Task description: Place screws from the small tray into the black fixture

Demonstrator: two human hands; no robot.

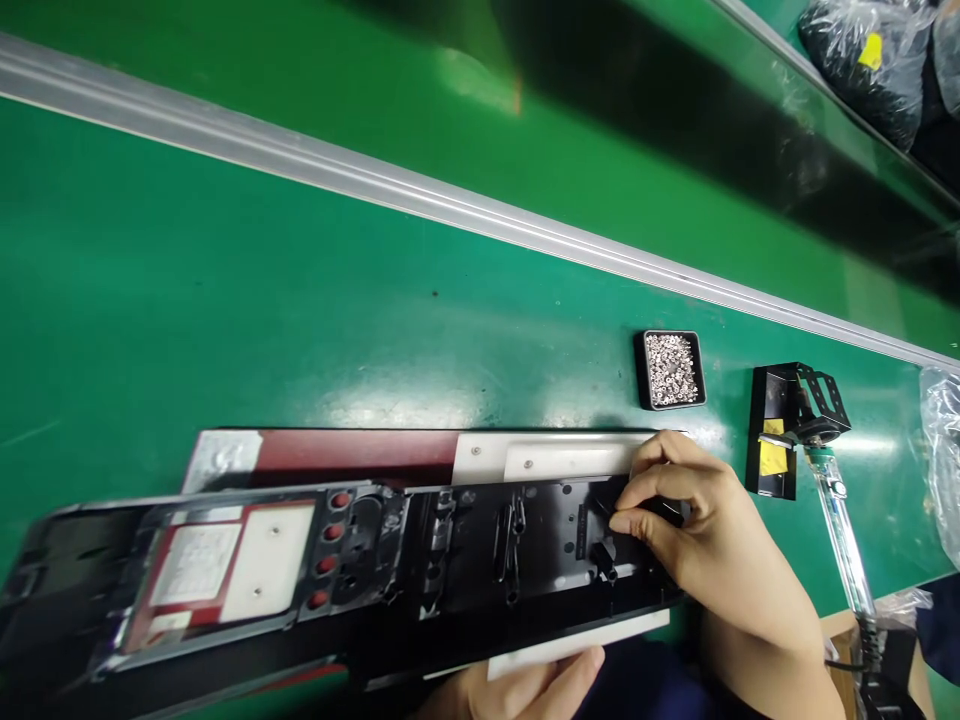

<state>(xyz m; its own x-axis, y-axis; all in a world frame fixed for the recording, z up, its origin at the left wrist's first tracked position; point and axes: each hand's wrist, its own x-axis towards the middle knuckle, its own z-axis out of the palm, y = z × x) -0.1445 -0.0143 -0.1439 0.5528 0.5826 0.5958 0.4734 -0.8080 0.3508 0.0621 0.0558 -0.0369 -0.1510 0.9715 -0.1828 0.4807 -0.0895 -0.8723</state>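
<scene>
Overhead, green bench (225,290), metal rail (450,205); right hand (697,530) grip pinching black panel (480,550); left hand (525,690) grip unclear.

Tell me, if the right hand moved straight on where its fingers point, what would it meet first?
The right hand points left along the long black panel; probably the panel's raised clips come first, though depth is unclear.

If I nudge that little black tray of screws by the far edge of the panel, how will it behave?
The black tray looks low and square, so it should slide on the green table rather than tip. The surface looks glossy, so it may skid easily. It is heaped with tiny loose screws, which would probably spill if it is jolted.
</scene>
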